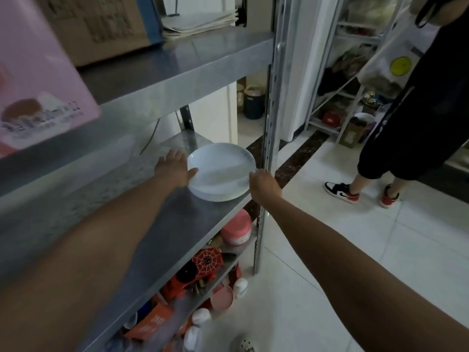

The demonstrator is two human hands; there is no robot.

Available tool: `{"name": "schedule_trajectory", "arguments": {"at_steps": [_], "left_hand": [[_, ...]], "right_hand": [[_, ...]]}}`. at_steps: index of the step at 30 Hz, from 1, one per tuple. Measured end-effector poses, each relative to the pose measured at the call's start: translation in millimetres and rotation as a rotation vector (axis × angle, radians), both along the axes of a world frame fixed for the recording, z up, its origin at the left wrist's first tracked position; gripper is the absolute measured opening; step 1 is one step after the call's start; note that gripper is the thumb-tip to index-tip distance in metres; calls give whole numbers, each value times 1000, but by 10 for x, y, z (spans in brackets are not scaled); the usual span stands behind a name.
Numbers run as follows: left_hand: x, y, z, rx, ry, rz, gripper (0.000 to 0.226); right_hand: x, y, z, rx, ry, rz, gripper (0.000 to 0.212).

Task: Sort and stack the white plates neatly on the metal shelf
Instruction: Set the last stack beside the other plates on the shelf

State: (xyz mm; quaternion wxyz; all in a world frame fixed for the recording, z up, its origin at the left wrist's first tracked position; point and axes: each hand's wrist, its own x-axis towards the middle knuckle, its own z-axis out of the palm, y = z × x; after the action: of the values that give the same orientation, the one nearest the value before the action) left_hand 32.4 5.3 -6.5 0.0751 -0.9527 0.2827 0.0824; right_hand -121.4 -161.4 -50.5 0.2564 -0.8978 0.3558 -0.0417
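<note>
Basically both hands clamp the plates from opposite sides: left hand on the left rim, right hand on the near-right rim, likely to square the small stack. It sits on the metal shelf, near its right post.

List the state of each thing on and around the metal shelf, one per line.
white plates: stacked flat at the shelf's right end, near the front edge
left hand: gripping the stack's left rim, thumb on top
right hand: holding the stack's right rim
metal shelf: bare steel beside the plates
pink tub: lid on, one shelf down
cardboard box: closed, shelf above
</note>
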Motion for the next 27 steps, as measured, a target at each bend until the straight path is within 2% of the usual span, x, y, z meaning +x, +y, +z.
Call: {"name": "schedule_trajectory", "arguments": {"at_steps": [2,4,7,10,12,15,21,27], "left_hand": [[47,-103,-44,-51,74,51,66],[93,-211,-59,-200,183,140,55],[195,-334,-40,-426,322,340,45],[323,-362,-61,-613,458,490,45],[373,-350,-106,-695,523,538,44],[314,-290,-88,-712,599,558,40],[-1,164,82,-759,877,626,42],[-223,1052,249,-819,894,764,44]], "right_hand": [[99,-46,-23,152,-36,-26,48],[201,-74,-45,330,-83,-65,59],[264,-83,-10,512,-94,-102,58],[299,-122,8,574,-82,-97,58],[323,-128,-1,597,-94,-96,56],[329,-124,10,546,-101,-80,54],[314,-137,103,468,-18,-2,56],[459,472,218,456,34,166,52]]}}
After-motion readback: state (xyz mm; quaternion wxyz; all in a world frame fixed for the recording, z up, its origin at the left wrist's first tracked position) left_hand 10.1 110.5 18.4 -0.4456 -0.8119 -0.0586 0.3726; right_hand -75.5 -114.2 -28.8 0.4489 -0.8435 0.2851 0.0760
